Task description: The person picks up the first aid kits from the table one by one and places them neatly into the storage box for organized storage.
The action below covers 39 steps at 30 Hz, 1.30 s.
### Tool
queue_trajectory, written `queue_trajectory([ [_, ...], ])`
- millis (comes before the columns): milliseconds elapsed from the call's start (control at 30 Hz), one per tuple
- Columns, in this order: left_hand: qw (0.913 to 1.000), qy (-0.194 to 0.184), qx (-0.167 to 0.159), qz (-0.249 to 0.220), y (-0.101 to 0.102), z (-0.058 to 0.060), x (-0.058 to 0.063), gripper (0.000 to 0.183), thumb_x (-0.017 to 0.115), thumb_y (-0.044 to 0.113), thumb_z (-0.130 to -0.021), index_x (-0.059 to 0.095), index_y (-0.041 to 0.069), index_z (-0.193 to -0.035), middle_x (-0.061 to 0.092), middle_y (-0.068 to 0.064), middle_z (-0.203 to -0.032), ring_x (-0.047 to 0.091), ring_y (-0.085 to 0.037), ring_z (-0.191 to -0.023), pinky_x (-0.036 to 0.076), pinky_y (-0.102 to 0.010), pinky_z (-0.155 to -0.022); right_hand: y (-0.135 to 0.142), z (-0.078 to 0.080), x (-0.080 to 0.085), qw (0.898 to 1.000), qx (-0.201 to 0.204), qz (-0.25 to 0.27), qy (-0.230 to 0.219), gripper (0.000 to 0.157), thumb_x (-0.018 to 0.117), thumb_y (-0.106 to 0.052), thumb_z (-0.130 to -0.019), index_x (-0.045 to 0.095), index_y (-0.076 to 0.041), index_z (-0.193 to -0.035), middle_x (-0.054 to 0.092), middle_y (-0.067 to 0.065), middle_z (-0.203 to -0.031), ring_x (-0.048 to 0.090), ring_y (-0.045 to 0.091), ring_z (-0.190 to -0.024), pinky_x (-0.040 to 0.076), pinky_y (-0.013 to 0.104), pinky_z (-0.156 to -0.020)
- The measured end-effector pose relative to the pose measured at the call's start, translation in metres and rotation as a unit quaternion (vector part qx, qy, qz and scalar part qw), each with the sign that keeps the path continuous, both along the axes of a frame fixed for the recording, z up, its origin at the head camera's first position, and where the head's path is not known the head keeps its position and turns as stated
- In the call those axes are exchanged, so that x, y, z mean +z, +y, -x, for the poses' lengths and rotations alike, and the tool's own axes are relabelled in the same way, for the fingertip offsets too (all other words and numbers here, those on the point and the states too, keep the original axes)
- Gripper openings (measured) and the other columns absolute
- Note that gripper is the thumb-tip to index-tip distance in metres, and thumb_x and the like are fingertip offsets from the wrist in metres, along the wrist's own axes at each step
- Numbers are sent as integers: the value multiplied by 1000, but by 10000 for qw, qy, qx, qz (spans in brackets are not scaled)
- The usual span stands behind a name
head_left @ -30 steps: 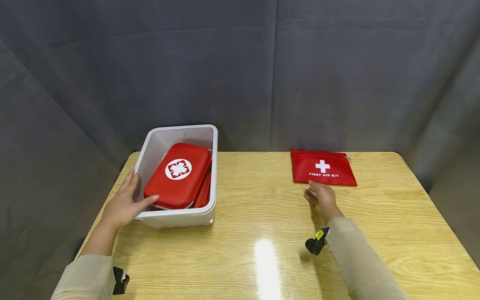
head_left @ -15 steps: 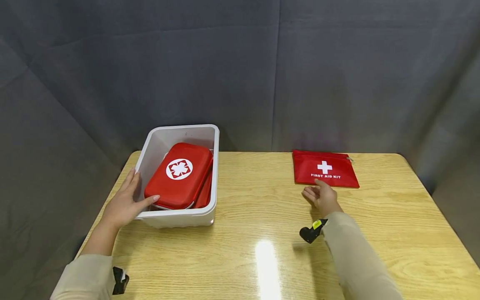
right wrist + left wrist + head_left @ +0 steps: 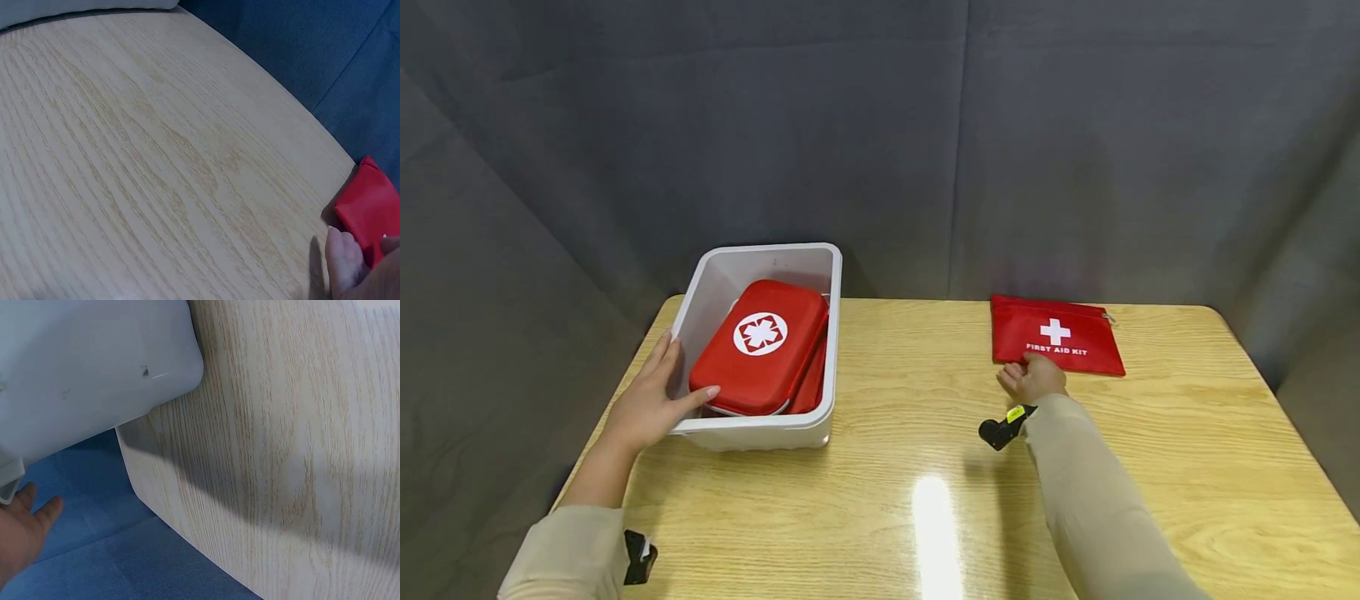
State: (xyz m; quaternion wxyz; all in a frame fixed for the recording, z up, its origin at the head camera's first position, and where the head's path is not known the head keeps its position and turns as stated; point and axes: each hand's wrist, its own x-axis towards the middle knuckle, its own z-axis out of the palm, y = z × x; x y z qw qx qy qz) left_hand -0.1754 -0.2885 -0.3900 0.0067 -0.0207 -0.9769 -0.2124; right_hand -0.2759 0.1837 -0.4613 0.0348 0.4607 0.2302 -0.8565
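Observation:
At the left a white plastic bin [image 3: 760,422] stands on the table, holding a red first aid case [image 3: 790,333] with a white round emblem. My left hand [image 3: 643,408] rests on its near left corner, fingers spread along the left rim and thumb reaching over the front rim. The left wrist view catches some of its fingers [image 3: 47,512] beside the rim. A flat red first aid pouch [image 3: 1018,321] lies at the back right. My right hand [image 3: 1037,379] is at the pouch's near edge, overlapping it, palm turned partly up with fingers loosely bent.
Beneath the case in the bin is another red item [image 3: 808,387]. Dark grey cloth [image 3: 895,167] hangs behind the wooden table [image 3: 880,517]. Black wrist cameras [image 3: 1003,427] stick out from both sleeves.
My right hand has turned, its palm coming round to face upward and its wrist swinging left, while reaching slightly forward over the pouch's edge. The left hand stays on the bin.

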Motion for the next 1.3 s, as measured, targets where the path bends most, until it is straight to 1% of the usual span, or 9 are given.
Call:
queue_trajectory([
  [400, 9999, -45, -88, -27, 3, -2, 2, 91, 52, 53, -77, 6, 3, -138, -1, -13, -143, 14, -39, -125, 25, -62, -86, 2, -8, -5, 9978, -176, -606, -188, 36, 42, -7, -89, 43, -9, -125, 48, 4, -111, 47, 16, -106, 37, 34, -90],
  [567, 10000, -66, -62, -43, 4, -2, 2, 91, 52, 53, -77, 7, 3, -138, -1, -13, -143, 14, -40, -125, 24, -62, -86, 2, -10, -9, 9956, -148, -921, -105, 35, 40, -9, -89, 43, -8, -123, 53, 5, -93, 53, 15, -96, 40, 33, -87],
  [767, 9999, -59, -82, 11, 6, 2, 1, 91, 51, 54, -76, 7, 2, -137, 1, -15, -143, 14, -40, -124, 25, -62, -86, 4, -17, -17, 9748, 400, -2192, -82, 30, 37, -14, -89, 41, -2, -116, 54, 2, -63, 60, 9, -57, 49, 27, -69],
  [867, 9999, -71, -74, 17, 6, 4, 0, 92, 51, 55, -76, 7, 2, -137, 0, -15, -143, 14, -40, -124, 25, -62, -86, 6, -19, -18, 9653, 666, -2523, -49, 30, 34, -14, -89, 37, -1, -115, 52, 2, -57, 58, 10, -49, 49, 26, -64],
  [1000, 10000, -85, -23, 16, 4, 4, 0, 92, 51, 55, -76, 6, 3, -138, 0, -14, -143, 15, -40, -124, 25, -62, -86, 10, -13, -25, 9664, 523, -2516, 85, 33, 34, -10, -87, 35, 0, -119, 53, 0, -79, 58, 7, -62, 48, 25, -68],
  [1100, 9999, -101, -6, 5, 3, 4, -1, 92, 50, 55, -77, 6, 4, -138, -1, -13, -143, 15, -40, -124, 25, -62, -87, 19, -4, -45, 9718, 109, -2290, 548, 38, 36, -2, -84, 34, 2, -122, 49, 3, -99, 56, 9, -75, 47, 25, -71],
  [1133, 9999, -105, -6, 1, 3, 4, -1, 91, 50, 55, -77, 6, 4, -138, -1, -13, -143, 15, -40, -124, 25, -62, -87, 26, 3, -64, 9729, -138, -2102, 956, 37, 37, 3, -80, 39, 4, -118, 50, 5, -98, 56, 11, -74, 49, 26, -67],
  [1200, 9999, -121, -14, 14, 3, 3, -1, 91, 50, 55, -77, 5, 3, -138, -2, -14, -143, 15, -41, -124, 25, -62, -86, 33, 5, -76, 9732, -237, -1999, 1116, 38, 38, 6, -79, 39, 5, -117, 51, 8, -100, 57, 14, -76, 49, 28, -68],
  [1300, 9999, -133, -11, 35, 3, 4, -1, 91, 49, 55, -77, 5, 3, -138, -2, -14, -143, 15, -41, -124, 25, -62, -86, 36, 0, -77, 9748, -276, -1887, 1159, 39, 37, 9, -80, 36, 1, -118, 49, 8, -103, 56, 16, -79, 48, 30, -70],
])
